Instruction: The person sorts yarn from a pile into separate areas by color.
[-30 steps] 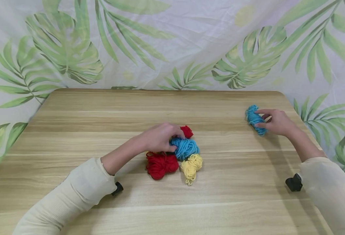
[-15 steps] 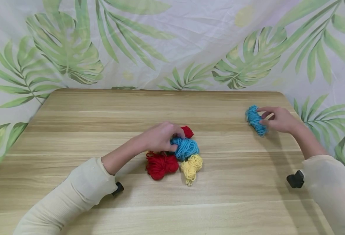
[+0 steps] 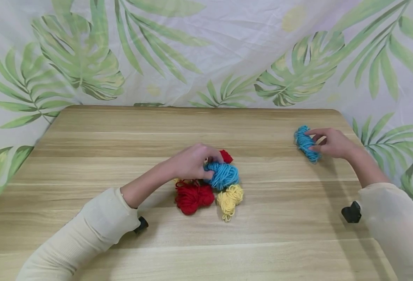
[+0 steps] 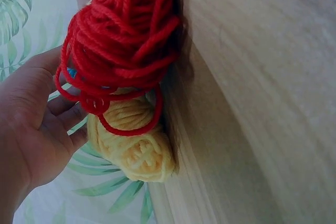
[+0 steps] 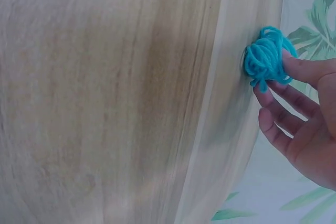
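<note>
The right hand point(image 3: 334, 145) pinches a blue yarn skein point(image 3: 303, 142) to its left, long axis slanting far-left to near-right, near the worktop's point(image 3: 269, 226) far right corner. The left hand point(image 3: 193, 163) grips a central blue bundle point(image 3: 226, 176).

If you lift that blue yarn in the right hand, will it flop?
The blue yarn will probably squash when gripped, being bundled, soft-looking strands. Its loose loops, sticking out at one end, may dangle or snag. Its long, rounded shape suggests a slight roll if pushed, though its lumpiness would likely stop it.
</note>
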`<state>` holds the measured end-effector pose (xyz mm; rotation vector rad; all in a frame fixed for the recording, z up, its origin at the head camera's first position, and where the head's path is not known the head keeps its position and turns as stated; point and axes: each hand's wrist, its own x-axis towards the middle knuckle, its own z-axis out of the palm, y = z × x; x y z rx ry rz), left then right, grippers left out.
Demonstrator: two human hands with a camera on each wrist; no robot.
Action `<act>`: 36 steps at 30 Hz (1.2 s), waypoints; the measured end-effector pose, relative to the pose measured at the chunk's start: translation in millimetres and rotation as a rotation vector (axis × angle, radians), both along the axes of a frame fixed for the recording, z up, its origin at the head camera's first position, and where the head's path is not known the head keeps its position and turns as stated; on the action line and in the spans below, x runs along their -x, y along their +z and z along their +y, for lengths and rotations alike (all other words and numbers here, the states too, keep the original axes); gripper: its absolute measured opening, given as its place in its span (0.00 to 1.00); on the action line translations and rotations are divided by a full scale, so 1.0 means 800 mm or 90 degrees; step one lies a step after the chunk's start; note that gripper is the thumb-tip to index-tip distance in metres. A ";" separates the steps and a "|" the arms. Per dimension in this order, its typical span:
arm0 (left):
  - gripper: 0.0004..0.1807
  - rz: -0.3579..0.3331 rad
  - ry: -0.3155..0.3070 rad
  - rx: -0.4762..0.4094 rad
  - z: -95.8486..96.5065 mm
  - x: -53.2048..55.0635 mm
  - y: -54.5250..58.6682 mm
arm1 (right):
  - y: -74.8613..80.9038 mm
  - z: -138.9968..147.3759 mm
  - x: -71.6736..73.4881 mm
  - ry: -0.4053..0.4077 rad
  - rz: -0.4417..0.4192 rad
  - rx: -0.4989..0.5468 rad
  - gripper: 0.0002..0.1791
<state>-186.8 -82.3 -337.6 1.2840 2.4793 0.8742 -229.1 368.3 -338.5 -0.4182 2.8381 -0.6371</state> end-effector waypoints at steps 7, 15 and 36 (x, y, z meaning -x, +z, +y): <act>0.14 -0.013 0.004 -0.019 0.002 0.001 0.002 | 0.000 0.000 0.002 -0.011 -0.018 -0.005 0.27; 0.14 -0.018 -0.004 -0.053 0.005 0.003 0.001 | -0.001 0.000 0.005 -0.017 -0.024 -0.019 0.27; 0.12 -0.024 -0.006 -0.131 0.017 0.014 0.008 | -0.002 -0.001 0.005 -0.030 -0.029 -0.011 0.27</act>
